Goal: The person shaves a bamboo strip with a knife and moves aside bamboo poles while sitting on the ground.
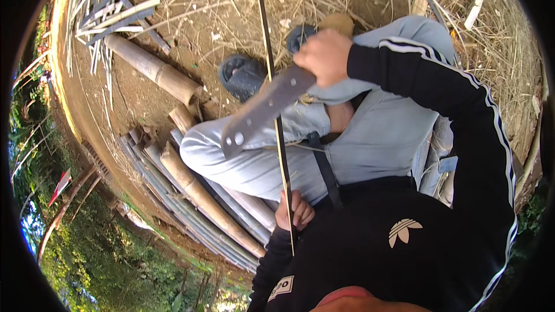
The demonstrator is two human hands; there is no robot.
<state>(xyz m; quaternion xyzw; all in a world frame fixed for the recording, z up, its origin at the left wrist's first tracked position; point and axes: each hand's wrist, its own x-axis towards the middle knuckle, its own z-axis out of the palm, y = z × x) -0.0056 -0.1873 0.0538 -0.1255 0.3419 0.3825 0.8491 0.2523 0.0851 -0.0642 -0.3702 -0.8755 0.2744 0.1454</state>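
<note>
1. The right hand (326,58) is closed around the near end of a broad, dark metal blade (254,118); the handle is hidden in the fist.
2. The left hand (296,211), closer to the body, curls its fingers around the lower part of a long, thin strip (281,153).
3. The strip runs from the left hand out past the right hand's left side; the blade crosses it.
4. The step appears to be blade work on the strip; another stroke would call for a steady left grip, clear of the edge.
5. No container is discernible; bamboo poles (211,201) lie left of the left hand.
</note>
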